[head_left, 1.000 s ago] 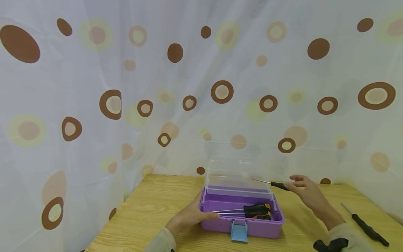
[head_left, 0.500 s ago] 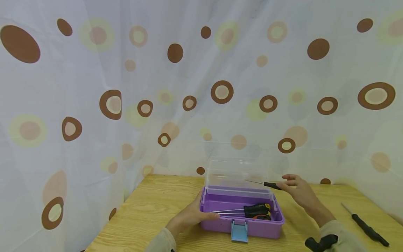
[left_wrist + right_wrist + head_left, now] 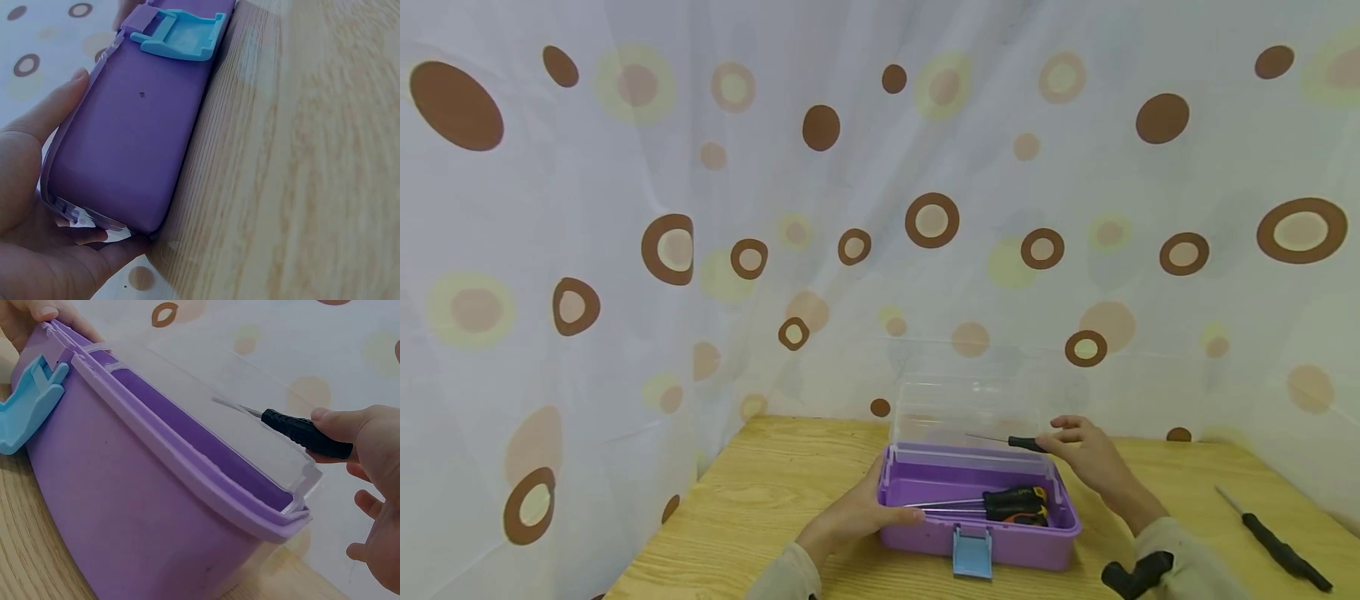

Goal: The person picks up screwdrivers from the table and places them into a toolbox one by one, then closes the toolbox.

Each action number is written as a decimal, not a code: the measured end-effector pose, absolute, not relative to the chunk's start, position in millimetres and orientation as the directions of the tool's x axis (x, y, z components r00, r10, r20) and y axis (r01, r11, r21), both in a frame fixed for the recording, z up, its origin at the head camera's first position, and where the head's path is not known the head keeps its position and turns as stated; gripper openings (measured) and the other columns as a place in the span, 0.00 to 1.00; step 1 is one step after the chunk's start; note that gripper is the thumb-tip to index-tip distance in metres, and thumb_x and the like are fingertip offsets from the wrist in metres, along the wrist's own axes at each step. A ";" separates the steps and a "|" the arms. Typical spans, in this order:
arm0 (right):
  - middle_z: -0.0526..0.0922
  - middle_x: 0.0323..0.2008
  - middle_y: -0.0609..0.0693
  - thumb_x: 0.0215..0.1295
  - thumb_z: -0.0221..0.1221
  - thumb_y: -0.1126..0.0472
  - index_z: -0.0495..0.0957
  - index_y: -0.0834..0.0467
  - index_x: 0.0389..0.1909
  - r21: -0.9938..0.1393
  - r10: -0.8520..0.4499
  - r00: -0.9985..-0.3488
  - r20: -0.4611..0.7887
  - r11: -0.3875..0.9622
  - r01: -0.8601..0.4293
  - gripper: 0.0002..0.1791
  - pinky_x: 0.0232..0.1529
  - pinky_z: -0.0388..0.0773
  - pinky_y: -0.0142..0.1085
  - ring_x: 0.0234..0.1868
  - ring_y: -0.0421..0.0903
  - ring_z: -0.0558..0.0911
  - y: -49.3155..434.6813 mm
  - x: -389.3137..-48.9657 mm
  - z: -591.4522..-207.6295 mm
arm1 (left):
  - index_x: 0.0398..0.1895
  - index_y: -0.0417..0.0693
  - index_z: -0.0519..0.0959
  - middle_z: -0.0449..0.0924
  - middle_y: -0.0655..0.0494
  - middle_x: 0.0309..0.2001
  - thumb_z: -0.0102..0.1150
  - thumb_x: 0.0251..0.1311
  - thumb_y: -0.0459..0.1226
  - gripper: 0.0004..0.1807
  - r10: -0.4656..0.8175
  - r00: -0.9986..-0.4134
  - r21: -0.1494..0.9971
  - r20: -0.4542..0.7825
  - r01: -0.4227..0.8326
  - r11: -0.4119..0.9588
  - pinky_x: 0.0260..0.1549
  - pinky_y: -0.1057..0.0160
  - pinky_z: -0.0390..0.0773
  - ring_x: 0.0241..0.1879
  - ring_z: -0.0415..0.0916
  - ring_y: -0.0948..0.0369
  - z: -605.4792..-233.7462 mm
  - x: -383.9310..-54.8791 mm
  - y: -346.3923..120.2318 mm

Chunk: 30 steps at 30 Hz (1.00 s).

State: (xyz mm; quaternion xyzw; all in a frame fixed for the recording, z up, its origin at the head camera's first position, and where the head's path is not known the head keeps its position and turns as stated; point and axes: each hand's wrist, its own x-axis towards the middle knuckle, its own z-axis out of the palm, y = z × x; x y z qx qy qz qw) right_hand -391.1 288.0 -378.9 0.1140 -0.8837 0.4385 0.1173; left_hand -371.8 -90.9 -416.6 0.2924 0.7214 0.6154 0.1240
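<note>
A purple toolbox [image 3: 1030,548] sits on the table with its clear lid [image 3: 958,408] raised at the back and its light blue latch [image 3: 972,557] hanging down in front. My left hand [image 3: 853,518] grips the box's left end; in the left wrist view the thumb lies along the rim and other fingers reach round the end. Between thumb and fingers, my right hand [image 3: 1093,460] pinches a small screwdriver [image 3: 1025,443] by its black handle, above the back right of the box. Its thin shaft points left. Inside lie several larger screwdrivers [image 3: 1015,500], black-handled with yellow and orange ends.
To the right on the wooden table [image 3: 760,483] lies another black-handled screwdriver [image 3: 1277,546]. A white curtain [image 3: 985,167] with brown and yellow circles hangs behind and at the left. A black device [image 3: 1138,575] sits on the right sleeve.
My right hand has moved left with the small screwdriver, from beyond the box's right side to over its back right part. The left hand and the box have stayed in place.
</note>
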 end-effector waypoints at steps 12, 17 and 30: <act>0.63 0.69 0.68 0.74 0.62 0.44 0.83 0.75 0.49 -0.764 -0.108 -0.955 0.277 0.577 -0.287 0.32 0.61 0.69 0.64 0.67 0.69 0.64 273.5 -398.2 -379.6 | 0.85 0.58 0.34 0.58 0.44 0.76 0.75 0.59 0.39 0.64 0.568 -0.800 0.961 0.191 0.270 0.058 0.72 0.38 0.54 0.72 0.61 0.42 -414.5 -370.4 -90.0; 0.64 0.67 0.68 0.73 0.64 0.48 0.83 0.75 0.49 -0.774 -0.088 -0.955 0.283 0.568 -0.281 0.29 0.62 0.67 0.65 0.67 0.70 0.64 269.9 -397.4 -382.2 | 0.85 0.59 0.35 0.59 0.46 0.76 0.75 0.59 0.38 0.64 0.572 -0.798 0.960 0.192 0.272 0.058 0.72 0.38 0.54 0.71 0.61 0.42 -414.7 -370.5 -89.4; 0.64 0.69 0.69 0.73 0.63 0.46 0.82 0.66 0.56 -0.800 -0.037 -0.942 0.335 0.518 -0.305 0.27 0.64 0.61 0.69 0.70 0.69 0.62 274.6 -394.3 -380.9 | 0.85 0.55 0.33 0.59 0.45 0.76 0.76 0.58 0.38 0.65 0.564 -0.803 0.962 0.193 0.269 0.054 0.72 0.38 0.54 0.71 0.61 0.41 -416.1 -371.0 -89.2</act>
